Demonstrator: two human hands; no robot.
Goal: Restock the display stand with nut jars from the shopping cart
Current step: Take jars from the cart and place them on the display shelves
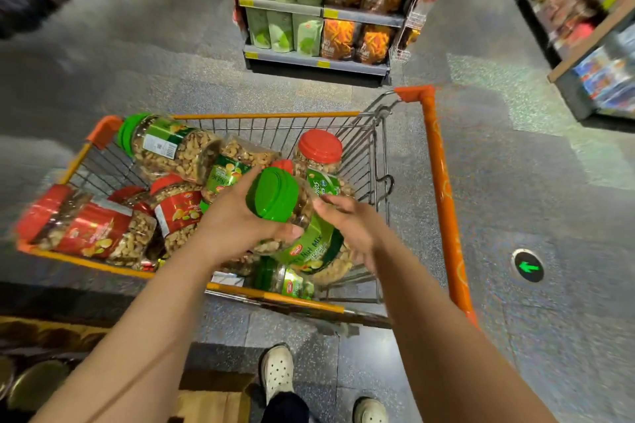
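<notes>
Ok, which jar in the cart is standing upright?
The red-lidded jar at the cart's far right corner, lid up; the other jars lie on their sides.

This is a supermarket aisle. A gondola shelf [319, 7] stands ahead, packed with rows of green and orange snack bags above yellow price tags, and more stocked shelving [584, 10] runs along the right side. An orange-trimmed wire shopping cart [443, 203] sits on the speckled grey floor [515, 165], loaded with nut jars [171, 148], and a green arrow marker [528, 266] glows in the floor.
</notes>
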